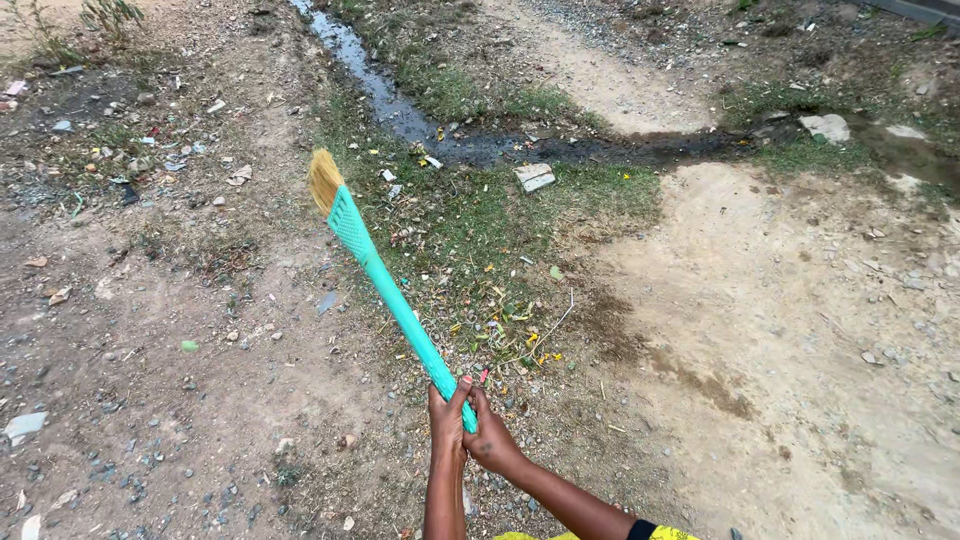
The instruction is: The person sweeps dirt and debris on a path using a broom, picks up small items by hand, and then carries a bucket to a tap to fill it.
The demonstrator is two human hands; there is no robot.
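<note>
Both my hands grip the end of a turquoise broom handle [400,310] low in the middle of the view. My left hand [447,418] wraps the handle from the left and my right hand [490,435] closes on it from the right, the two touching. The broom slants up and to the left, ending in a turquoise head [347,222] with yellow bristles [323,180] that hang above the bare dirt ground at the edge of a grass patch [480,215].
A narrow dark stream of water [395,110] runs across the far ground. A flat stone [535,176] lies by it and a pale rock [826,126] sits at the far right. Scraps of litter, leaves and pebbles lie scattered on the dirt, thickest at the left.
</note>
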